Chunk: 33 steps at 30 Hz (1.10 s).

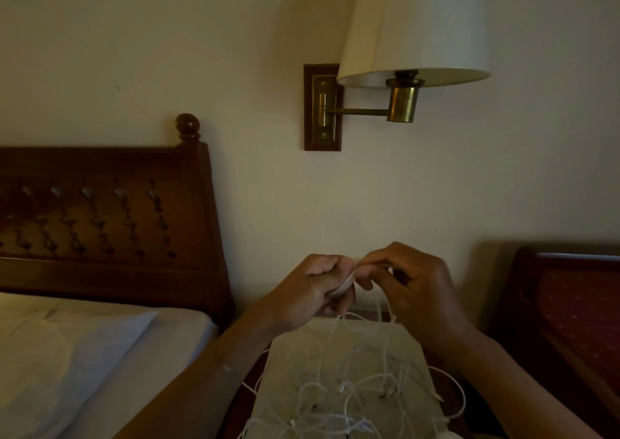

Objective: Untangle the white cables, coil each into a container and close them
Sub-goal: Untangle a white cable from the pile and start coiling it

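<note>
A tangle of thin white cables [349, 395] lies spread over a pale cloth [295, 354] on the nightstand at the bottom centre. Several strands rise from it up to my hands. My left hand [312, 291] is closed around a small bundle of white cable. My right hand [412, 287] pinches the same bundle at its top, fingertips touching those of the left hand. Both hands are held above the far edge of the cloth, close to the wall. No container shows clearly; a pale rounded shape at the bottom edge is cut off.
A bed with a white pillow [67, 354] and a carved wooden headboard [100, 217] stands to the left. A red upholstered chair [570, 304] is on the right. A brass wall lamp [402, 100] with a cream shade hangs above.
</note>
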### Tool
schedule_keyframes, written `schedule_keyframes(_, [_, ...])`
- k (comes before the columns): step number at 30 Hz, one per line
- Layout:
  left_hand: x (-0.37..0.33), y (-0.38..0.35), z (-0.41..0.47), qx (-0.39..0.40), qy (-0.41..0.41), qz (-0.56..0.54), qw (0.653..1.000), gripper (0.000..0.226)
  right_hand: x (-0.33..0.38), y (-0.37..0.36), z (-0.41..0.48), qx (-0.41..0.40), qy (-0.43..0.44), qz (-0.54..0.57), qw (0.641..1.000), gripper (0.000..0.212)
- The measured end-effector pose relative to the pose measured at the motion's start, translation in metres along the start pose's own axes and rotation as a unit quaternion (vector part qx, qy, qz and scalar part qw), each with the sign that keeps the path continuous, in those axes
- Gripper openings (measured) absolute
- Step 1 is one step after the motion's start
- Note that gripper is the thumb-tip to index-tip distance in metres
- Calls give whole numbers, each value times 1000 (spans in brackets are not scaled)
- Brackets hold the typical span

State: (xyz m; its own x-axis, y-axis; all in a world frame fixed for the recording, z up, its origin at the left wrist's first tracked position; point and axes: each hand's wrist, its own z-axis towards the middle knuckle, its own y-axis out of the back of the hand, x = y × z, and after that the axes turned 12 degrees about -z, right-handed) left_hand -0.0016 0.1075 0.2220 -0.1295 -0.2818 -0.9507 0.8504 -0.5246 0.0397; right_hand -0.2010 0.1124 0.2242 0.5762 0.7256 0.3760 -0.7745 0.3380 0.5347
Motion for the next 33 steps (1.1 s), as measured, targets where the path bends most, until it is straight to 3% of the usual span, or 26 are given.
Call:
schedule_keyframes(5, [5,1,-7,18,20,-75,997,42,-12,-13,7,-37,61,4,997,21])
schedule_keyframes(11, [0,-6,-8,24,-23,-230,973,42,-7,-33,6,-13,-127,188,974,20])
schedule_keyframes(15, [-12,-8,5,-12,-103,-328,939,28,-3,-61,-13,80,-195,241,947,25])
schedule_keyframes(18, [-14,0,15,-65,-133,-253,956,25,-2,-71,-30,126,-178,192,957,25])
schedule_keyframes(22, [3,9,23,-104,-87,-9,991,27,0,-64,-34,175,-117,100,973,28])
schedule_keyframes(25, [18,18,20,-114,-39,223,967,27,4,-53,-30,191,-138,109,966,21])
schedule_keyframes(27, [23,22,17,-87,-12,309,947,26,3,-44,-26,169,-162,140,962,20])
schedule_keyframes(29, [24,24,14,-72,10,317,946,29,-1,-37,-25,148,-178,160,960,21])
schedule_keyframes(33, [20,23,5,-50,52,178,981,43,-7,-34,-24,91,-170,125,973,19])
